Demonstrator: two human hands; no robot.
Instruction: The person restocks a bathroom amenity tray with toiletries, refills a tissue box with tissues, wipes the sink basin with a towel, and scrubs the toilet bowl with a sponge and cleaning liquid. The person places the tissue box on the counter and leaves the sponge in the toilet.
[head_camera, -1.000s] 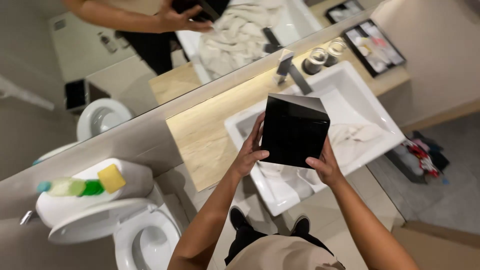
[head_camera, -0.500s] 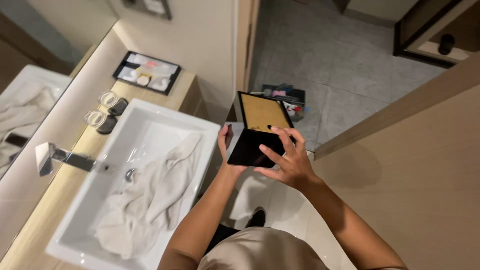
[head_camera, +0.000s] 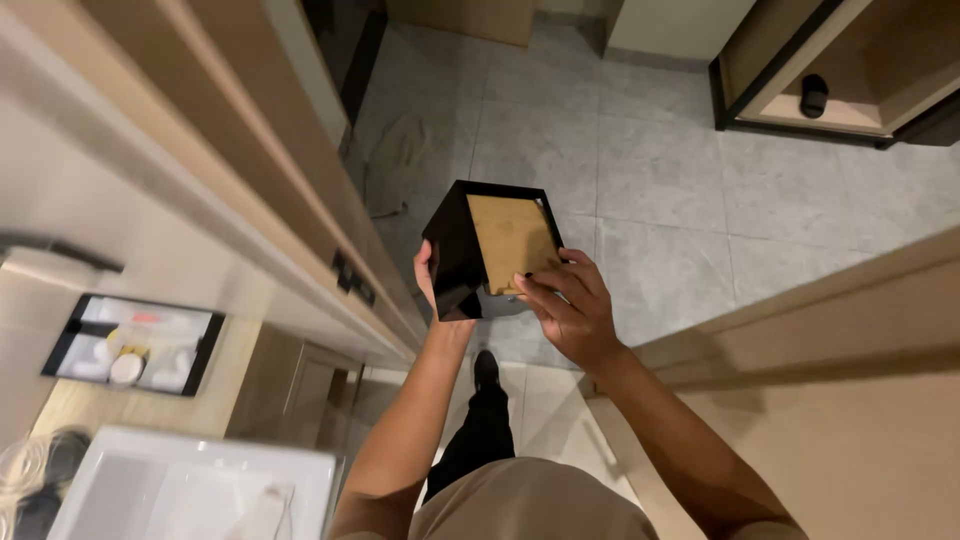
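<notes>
The glossy black square box with a tan cardboard-coloured inner face (head_camera: 490, 250) sits in front of your chest, tipped so that its open side faces you and you can look straight in. Your left hand (head_camera: 428, 275) cups its dark outer wall, fingers curled behind it, carrying the weight. Your right hand (head_camera: 565, 310) clasps the near rim, fingertips (head_camera: 525, 282) pressed on the tan panel, steadying the tilt. Below lies the grey tiled floor (head_camera: 680, 170); to your left stands a wooden counter with a black tray of toiletries (head_camera: 135, 345) and a white basin (head_camera: 190, 495).
</notes>
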